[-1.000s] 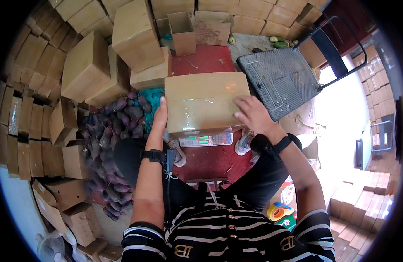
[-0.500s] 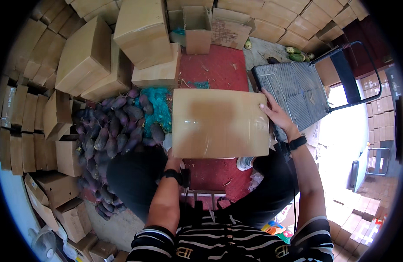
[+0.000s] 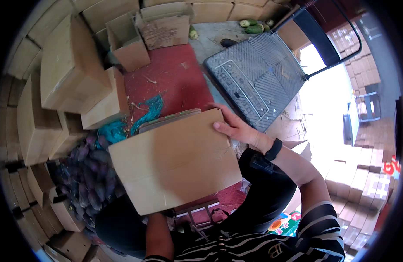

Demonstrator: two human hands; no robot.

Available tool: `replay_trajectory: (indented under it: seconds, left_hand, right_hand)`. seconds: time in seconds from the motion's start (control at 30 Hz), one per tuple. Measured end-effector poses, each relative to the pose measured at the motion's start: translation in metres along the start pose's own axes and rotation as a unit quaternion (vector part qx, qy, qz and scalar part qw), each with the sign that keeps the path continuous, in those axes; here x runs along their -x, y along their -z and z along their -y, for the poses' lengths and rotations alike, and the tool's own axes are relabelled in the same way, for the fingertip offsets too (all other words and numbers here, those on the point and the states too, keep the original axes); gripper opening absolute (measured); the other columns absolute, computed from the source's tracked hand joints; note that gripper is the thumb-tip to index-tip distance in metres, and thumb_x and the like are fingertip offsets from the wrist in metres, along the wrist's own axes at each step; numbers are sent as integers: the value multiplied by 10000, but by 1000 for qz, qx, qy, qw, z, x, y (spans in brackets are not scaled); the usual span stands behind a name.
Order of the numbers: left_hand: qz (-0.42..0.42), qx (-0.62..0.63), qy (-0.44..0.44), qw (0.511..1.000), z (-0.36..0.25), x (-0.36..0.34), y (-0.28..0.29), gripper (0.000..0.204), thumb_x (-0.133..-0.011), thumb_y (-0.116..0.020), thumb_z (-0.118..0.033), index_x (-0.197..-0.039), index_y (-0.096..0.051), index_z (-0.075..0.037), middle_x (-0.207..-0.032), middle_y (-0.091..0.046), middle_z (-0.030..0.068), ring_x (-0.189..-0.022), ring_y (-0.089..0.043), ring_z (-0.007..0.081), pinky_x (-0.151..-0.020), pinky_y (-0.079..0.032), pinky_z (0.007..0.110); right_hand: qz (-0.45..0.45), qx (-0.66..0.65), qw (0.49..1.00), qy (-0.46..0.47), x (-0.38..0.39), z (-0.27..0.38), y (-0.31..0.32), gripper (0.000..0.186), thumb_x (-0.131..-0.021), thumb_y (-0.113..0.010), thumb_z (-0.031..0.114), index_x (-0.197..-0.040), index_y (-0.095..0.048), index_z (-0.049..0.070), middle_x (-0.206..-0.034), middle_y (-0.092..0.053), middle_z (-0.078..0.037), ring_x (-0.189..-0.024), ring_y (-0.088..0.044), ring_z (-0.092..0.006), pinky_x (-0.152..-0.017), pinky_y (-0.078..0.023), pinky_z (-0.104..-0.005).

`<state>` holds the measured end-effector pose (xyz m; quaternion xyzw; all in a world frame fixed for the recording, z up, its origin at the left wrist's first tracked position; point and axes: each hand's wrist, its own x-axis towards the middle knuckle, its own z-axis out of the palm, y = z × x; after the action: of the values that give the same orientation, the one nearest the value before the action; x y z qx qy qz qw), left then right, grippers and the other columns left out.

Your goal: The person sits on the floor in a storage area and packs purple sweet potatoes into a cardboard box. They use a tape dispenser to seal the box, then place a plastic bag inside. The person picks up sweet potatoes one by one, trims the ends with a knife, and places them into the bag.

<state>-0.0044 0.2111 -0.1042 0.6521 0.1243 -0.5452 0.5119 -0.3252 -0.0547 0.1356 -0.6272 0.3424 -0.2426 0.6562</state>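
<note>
- Head view: large brown rectangular cardboard box (image 3: 179,161), held tilted over the red floor covering (image 3: 166,74) and the black-trousered lap, with its broad face turned toward the camera.
- Possible slip of the near left side, in case of weak support from beneath; from here, not possible to judge how firm.
- Possible turning of the box around its far right corner, caused by too much weight on the grip there.
- Possible bump against the heap of dark purple root vegetables (image 3: 88,183), just beside the left edge, in case of a swing to this side.
- Possible catching on the teal plastic netting (image 3: 151,109), near the far left corner, if dragged low.
- Right hand (image 3: 241,127): placed at the far right corner, with thumb on the broad face and fingers over the far edge, so clamped on the box. Forearm coming from the lower right, with elbow bent outward.
- Left forearm (image 3: 159,236): reaching up from the lower edge, then under the near left side. Left hand hidden by cardboard, perhaps supporting; cannot tell whether with fingers apart or together.
</note>
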Motion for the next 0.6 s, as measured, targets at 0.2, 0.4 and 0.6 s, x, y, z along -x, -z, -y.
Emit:
replay_trajectory:
  seconds: [0.2, 0.4, 0.6]
  left_hand:
    - [-13, -50, -4, 999, -21, 1, -4, 318, -850, -582, -380, -1027, -598, -115, -875, -616, 36, -728, -558, 151, -592, -425, 283]
    - [-20, -94, -6, 995, -42, 4, -16, 315, -854, -582, -367, -1031, -598, -107, -906, -616, 37, -772, -562, 148, -623, -436, 286]
    - [-16, -146, -16, 989, -75, 14, -47, 312, -858, -582, -355, -1036, -598, -99, -936, -617, 38, -816, -567, 145, -655, -447, 289]
  right_hand:
    - [-4, 37, 999, -2, -16, -3, 3, 490, -957, -469, 327, -1328, -307, 52, -1271, -429, -115, -1212, -393, -195, -1018, -322, -333]
    - [-63, -110, 992, -11, -32, -8, 21, 417, -938, -487, 270, -1266, -349, 52, -1159, -468, -90, -1113, -435, -157, -952, -367, -312]
    - [-211, -173, 962, -23, 13, 19, 70, 370, -913, -501, 249, -1217, -389, 70, -1079, -488, -73, -1019, -467, -131, -890, -400, -294]
